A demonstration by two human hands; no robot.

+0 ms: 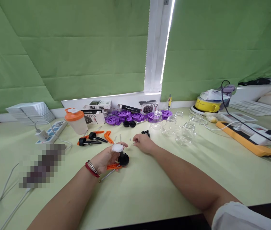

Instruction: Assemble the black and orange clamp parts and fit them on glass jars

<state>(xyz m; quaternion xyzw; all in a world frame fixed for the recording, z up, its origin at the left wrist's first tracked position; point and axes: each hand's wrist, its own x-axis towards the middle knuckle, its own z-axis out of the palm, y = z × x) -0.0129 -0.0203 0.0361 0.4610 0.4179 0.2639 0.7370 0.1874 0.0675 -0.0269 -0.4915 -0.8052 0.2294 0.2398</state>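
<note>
Head view: black-and-orange part [123, 160] in the left grip, right grip low over the table [164, 198]

Landmark for all places: the purple pile [113, 120] of openwork discs.

Item, left hand [105, 158]: nearer than the pile; grip partly closed, fingers curled around the black-and-orange part, which has a round black base. A white piece [117, 148] sits at its upper end, by the thumb. Exact finger contact partly hidden.

Item, right hand [146, 144]: nearer than the pile, toward its right half; fingertips drawn close together, grip nearly closed. Whether anything is pinched cannot be told. A small metal piece [130, 139] lies just beside the fingertips; a black piece [146, 132] lies just beyond the hand.

Labels: behind the pile, right half, a box [148, 107] reading "CUP HOLDER". Left of the pile, another box [93, 118], "CUP" legible. Dark box [130, 108] behind the pile: small print, unreadable.

Also: orange-lidded bottle [75, 121], left of the pile; clear glass jars [188, 130], right of it and nearer.
</note>
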